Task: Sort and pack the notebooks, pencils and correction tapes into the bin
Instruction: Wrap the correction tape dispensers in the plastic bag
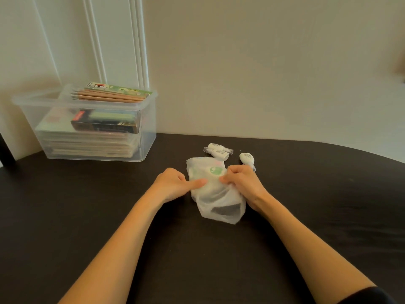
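A white translucent plastic bag [217, 200] with a green round logo lies on the dark table in front of me. My left hand [175, 183] pinches its left side with thumb extended, and my right hand [241, 183] grips its right side with curled fingers. Behind the bag lie three white correction tapes: two together [219, 151] and one [247, 160] just beyond my right hand. The clear plastic bin [94, 126] stands at the far left, holding a stack of notebooks [87, 141] and a dark box. Wooden pencils [107, 96] lie across its rim.
The dark table [87, 205] runs to a cream wall behind. A white panelled door or frame [114, 40] stands behind the bin. A dark chair edge [5, 150] shows at the far left.
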Motion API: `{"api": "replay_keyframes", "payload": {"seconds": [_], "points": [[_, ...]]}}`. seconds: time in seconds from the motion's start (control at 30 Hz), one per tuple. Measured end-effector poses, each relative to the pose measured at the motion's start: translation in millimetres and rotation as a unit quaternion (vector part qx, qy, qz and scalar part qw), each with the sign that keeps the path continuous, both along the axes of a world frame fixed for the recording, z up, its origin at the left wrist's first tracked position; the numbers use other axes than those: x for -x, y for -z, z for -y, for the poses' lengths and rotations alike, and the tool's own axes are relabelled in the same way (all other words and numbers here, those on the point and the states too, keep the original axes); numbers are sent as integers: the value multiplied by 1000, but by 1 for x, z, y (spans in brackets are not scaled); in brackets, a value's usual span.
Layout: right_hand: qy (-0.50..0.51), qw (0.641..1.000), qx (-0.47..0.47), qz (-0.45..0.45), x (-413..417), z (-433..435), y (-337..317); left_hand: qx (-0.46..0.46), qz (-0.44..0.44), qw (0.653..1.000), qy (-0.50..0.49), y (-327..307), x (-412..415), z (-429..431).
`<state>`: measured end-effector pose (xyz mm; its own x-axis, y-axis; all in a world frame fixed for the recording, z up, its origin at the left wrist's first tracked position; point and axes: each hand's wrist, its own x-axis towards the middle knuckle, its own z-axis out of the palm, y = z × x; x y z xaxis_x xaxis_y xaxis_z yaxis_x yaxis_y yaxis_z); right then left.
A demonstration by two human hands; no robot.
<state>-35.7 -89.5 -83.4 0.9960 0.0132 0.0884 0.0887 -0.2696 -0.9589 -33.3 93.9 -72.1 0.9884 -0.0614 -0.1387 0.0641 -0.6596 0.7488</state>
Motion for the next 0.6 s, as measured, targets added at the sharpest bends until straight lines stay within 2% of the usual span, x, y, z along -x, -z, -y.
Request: {"api": "replay_keyframes", "payload": {"seconds": [0.07, 0.23, 0.37, 0.6], "points": [[-3, 1000, 15, -10, 4, 7, 0, 17, 68, 996, -52, 4, -4, 4], [32, 974, 223, -8, 0, 5, -2, 32, 136, 990, -31, 12, -9, 20], [9, 975, 220, 27, -5, 9, -3, 21, 154, 988, -15, 14, -12, 24], [61, 958, 254, 121, -7, 7, 1, 58, 131, 990, -11, 15, -18, 25]]}}
